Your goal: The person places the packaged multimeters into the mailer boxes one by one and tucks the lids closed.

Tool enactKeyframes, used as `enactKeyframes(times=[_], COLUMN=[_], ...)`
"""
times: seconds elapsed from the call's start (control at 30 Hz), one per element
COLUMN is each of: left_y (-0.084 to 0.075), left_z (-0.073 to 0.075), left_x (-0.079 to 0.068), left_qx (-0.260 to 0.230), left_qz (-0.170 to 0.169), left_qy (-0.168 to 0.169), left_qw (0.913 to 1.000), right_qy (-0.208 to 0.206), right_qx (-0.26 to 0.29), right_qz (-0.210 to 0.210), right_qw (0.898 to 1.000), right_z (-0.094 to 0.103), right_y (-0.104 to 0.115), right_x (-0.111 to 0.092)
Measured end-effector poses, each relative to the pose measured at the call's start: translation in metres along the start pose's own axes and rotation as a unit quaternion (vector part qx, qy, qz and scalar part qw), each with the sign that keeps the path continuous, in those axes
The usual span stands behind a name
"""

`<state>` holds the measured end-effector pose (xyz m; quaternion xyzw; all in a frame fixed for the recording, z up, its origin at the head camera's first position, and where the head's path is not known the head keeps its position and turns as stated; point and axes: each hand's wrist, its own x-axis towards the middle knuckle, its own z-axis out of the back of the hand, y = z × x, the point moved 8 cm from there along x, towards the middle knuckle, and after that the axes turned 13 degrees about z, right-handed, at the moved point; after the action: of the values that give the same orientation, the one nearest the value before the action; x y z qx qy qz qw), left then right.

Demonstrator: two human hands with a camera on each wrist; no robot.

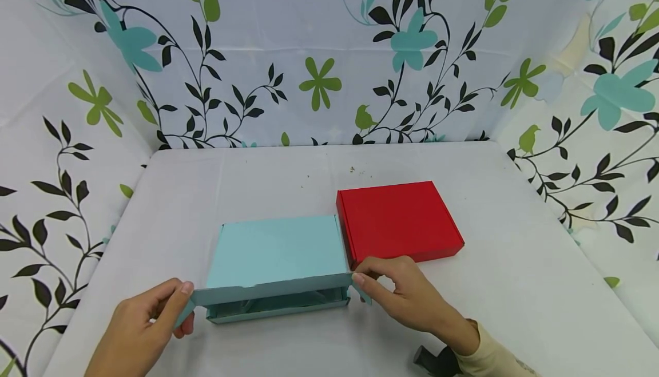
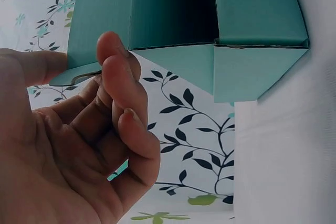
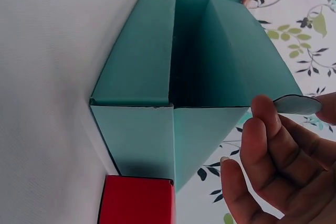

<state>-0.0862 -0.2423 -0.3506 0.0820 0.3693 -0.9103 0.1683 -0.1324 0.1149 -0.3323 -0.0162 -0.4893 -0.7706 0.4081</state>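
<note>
A light teal cardboard box [image 1: 275, 251] lies on the white table, its lid raised a little at the front so a dark gap shows beneath. My left hand [image 1: 141, 322] pinches the left corner tab [image 2: 76, 76] of the lid's front flap between thumb and fingers. At the opposite corner, my right hand [image 1: 407, 294] pinches the right tab [image 3: 296, 105] the same way. Through the gap, the inside of the box looks dark in both wrist views. Just right of the teal box sits a closed red box [image 1: 399, 219], its near left corner close to my right fingers.
The white tabletop [image 1: 257, 179] extends around both boxes, with a few small specks near its back. White cloth [image 1: 278, 28] printed with leaves and flowers hangs behind and at both sides. A dark object [image 1: 437, 361] shows under my right wrist at the front.
</note>
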Motion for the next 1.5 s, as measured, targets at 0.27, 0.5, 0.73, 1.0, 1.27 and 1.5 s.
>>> enactKeyframes(times=[0.27, 0.5, 0.73, 1.0, 1.27, 1.5], left_y=[0.008, 0.014, 0.018, 0.024, 0.026, 0.029], left_z=[-0.009, -0.016, -0.021, -0.027, -0.031, -0.034], left_x=[0.003, 0.006, 0.006, 0.008, 0.008, 0.008], left_qx=[0.012, 0.023, 0.032, 0.049, 0.05, 0.054], left_qz=[0.022, 0.045, 0.057, 0.071, 0.07, 0.073], left_qy=[0.033, 0.062, 0.081, 0.097, 0.101, 0.092], left_qw=[0.9991, 0.9968, 0.9946, 0.9915, 0.9912, 0.9916], right_qy=[0.02, 0.042, 0.057, 0.082, 0.085, 0.088], right_qx=[0.022, 0.032, 0.032, 0.022, 0.023, 0.028], right_qz=[-0.002, -0.01, -0.015, -0.047, -0.039, -0.026], right_qw=[1.0, 0.999, 0.998, 0.995, 0.995, 0.995], right_z=[-0.007, -0.014, -0.019, -0.024, -0.028, -0.03], right_y=[-0.006, -0.011, -0.014, -0.02, -0.022, -0.022], right_x=[-0.003, -0.006, -0.007, -0.012, -0.015, -0.017])
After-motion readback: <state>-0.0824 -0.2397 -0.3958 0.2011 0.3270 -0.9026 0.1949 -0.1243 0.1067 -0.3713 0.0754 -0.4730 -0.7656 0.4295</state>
